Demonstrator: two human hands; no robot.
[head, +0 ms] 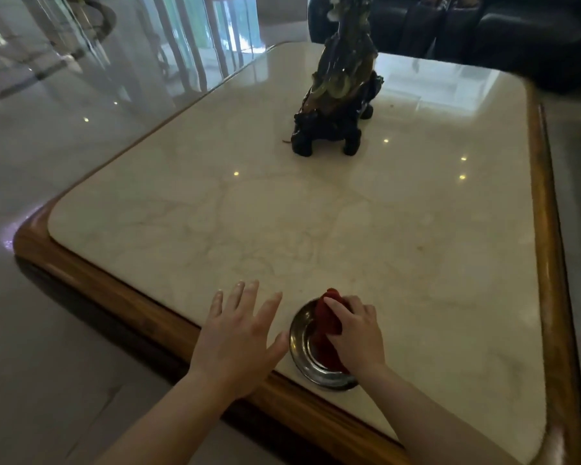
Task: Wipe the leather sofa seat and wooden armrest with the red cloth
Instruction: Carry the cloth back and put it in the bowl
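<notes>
The red cloth (326,325) lies bunched in a shiny metal bowl (302,350) near the front edge of a marble-topped table (282,229). My right hand (358,333) is closed over the cloth inside the bowl. My left hand (239,337) hovers flat just left of the bowl with its fingers spread and nothing in it. A dark leather sofa (517,31) stands beyond the far end of the table; its seat and any wooden armrest are hard to make out.
A dark carved figurine (339,95) stands on the far middle of the table. The table has a rounded wooden rim (550,263). Glossy tiled floor (64,162) stretches to the left, reflecting windows.
</notes>
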